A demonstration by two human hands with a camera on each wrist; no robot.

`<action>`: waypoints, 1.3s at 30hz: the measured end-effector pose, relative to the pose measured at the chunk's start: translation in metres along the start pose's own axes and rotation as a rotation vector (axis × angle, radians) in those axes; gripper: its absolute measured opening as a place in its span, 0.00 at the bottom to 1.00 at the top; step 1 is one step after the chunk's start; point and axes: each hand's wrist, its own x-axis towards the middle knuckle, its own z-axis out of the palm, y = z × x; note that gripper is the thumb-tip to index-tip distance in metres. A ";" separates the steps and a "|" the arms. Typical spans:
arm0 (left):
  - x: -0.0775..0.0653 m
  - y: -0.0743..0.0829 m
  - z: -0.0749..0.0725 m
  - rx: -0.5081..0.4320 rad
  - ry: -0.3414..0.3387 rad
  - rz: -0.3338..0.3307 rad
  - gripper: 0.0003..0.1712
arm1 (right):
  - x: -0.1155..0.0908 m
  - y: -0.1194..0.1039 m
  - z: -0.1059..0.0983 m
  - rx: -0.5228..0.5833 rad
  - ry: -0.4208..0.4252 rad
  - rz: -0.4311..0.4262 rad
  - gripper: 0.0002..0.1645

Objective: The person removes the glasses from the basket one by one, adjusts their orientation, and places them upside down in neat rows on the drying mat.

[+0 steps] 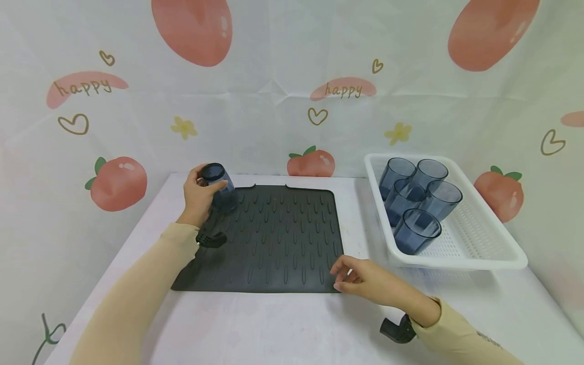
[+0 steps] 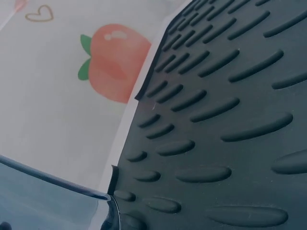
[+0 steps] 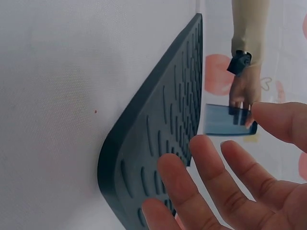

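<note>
The left hand (image 1: 199,195) grips a blue cup (image 1: 219,186), upside down at the far left corner of the dark mat (image 1: 278,238). The right hand (image 1: 365,280), fingers spread and relaxed, rests at the mat's near right corner. Five cups stand in a white basket (image 1: 474,238) on the worktop (image 1: 283,324).

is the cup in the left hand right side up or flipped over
Flipped over: the blue tumbler shows its closed base on top, its mouth toward the drying mat, in the left hand.

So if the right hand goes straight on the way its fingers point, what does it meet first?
Probably the near right corner of the dark ridged mat: the right hand points left, fingers at its edge; contact is unclear.
</note>
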 end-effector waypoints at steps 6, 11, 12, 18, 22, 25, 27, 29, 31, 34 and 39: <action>0.002 0.000 -0.001 0.025 0.022 -0.015 0.40 | 0.000 0.000 0.000 -0.013 0.003 0.002 0.14; 0.003 -0.002 -0.002 0.045 0.026 -0.020 0.40 | 0.000 -0.001 0.002 -0.005 -0.003 0.009 0.15; 0.004 -0.003 -0.003 0.049 0.026 -0.020 0.40 | 0.000 -0.001 0.002 -0.005 -0.004 0.008 0.15; 0.006 -0.006 -0.004 0.062 0.024 -0.016 0.41 | -0.001 -0.002 0.003 0.000 -0.008 0.010 0.15; 0.007 -0.006 -0.003 0.057 0.020 -0.020 0.40 | 0.000 -0.001 0.003 -0.015 -0.011 0.020 0.14; 0.007 -0.007 -0.002 0.054 0.021 -0.028 0.40 | 0.000 0.001 0.004 -0.028 -0.013 0.027 0.14; 0.008 -0.008 -0.002 0.048 0.023 -0.035 0.40 | 0.000 0.002 0.005 -0.033 -0.013 0.029 0.13; 0.008 -0.009 -0.002 0.046 0.027 -0.043 0.40 | 0.000 0.002 0.005 -0.032 -0.013 0.031 0.13; 0.009 -0.009 -0.002 0.046 0.032 -0.050 0.40 | 0.000 0.002 0.005 -0.031 -0.014 0.036 0.13; 0.008 -0.009 -0.001 0.048 0.035 -0.055 0.40 | 0.000 0.001 0.004 -0.024 -0.012 0.034 0.14; 0.008 -0.009 0.001 0.049 0.026 -0.041 0.40 | -0.001 -0.003 0.002 -0.016 -0.006 0.006 0.14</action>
